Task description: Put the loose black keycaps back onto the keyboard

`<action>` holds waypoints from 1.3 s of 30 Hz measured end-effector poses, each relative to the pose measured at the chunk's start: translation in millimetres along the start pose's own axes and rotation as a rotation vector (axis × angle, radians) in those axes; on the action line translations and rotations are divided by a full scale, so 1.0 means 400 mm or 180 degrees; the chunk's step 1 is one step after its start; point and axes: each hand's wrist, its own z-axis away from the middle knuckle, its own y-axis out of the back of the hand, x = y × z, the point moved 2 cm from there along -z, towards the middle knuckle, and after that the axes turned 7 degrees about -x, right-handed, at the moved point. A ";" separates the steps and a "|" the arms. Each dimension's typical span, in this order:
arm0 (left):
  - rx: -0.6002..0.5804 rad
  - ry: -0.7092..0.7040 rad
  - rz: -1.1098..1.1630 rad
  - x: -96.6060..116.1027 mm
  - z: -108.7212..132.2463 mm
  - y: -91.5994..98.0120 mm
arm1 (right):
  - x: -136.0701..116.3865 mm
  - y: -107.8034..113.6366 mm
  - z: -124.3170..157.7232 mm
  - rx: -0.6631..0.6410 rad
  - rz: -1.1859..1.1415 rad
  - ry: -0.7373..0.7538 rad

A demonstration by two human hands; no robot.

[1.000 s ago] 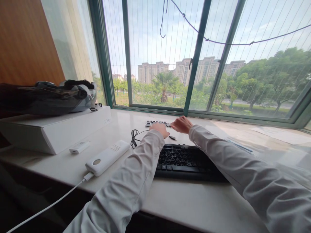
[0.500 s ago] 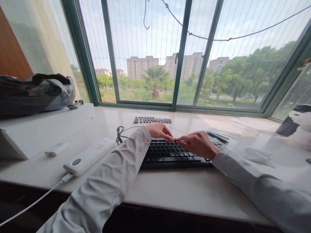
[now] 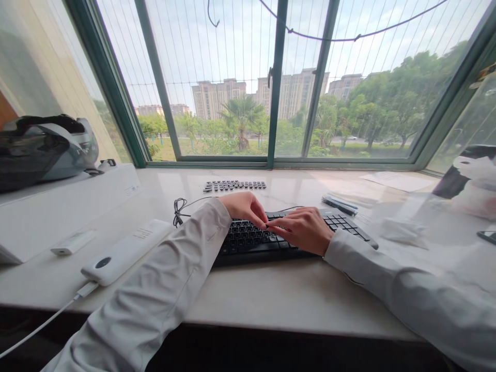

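A black keyboard (image 3: 248,243) lies on the white counter, with part of its keys hidden under my hands. Above its middle, my left hand (image 3: 247,207) bends down, thumb and fingers pinched. My right hand (image 3: 301,228) comes in from the right, its fingertips meeting those of the left. Between the fingertips is a small dark piece (image 3: 267,226), possibly a keycap, too small to make out surely. Behind the keyboard, several loose black keycaps (image 3: 234,185) are laid out in rows. The number pad (image 3: 344,225) shows beyond my right hand.
A bundled black cable (image 3: 179,212) lies left of the keyboard, pens (image 3: 339,205) behind its right end. Further left are a white power bank (image 3: 126,253) with a cable, a small white device (image 3: 73,243) and a helmet (image 3: 50,150) on a white box (image 3: 70,206). Clear plastic (image 3: 403,230) lies right.
The view has shifted, so things sit further left in the picture. My right hand has flattened somewhat over the keys, showing more of the number pad. The fingertips stay together.
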 end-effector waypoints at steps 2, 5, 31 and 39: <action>0.0091 -0.0074 0.0080 0.005 0.002 0.000 | 0.001 0.003 -0.001 0.0108 -0.0064 -0.0279; 0.0167 -0.0132 0.0150 0.007 0.004 0.000 | -0.001 0.007 -0.003 0.0066 -0.0195 -0.0578; -0.0457 0.0525 -0.0551 0.007 0.022 -0.005 | -0.053 -0.024 -0.004 -0.0394 -0.0772 -0.0593; -0.0475 0.0620 -0.0632 0.002 0.023 -0.002 | -0.053 -0.023 -0.001 -0.0362 -0.0629 -0.0428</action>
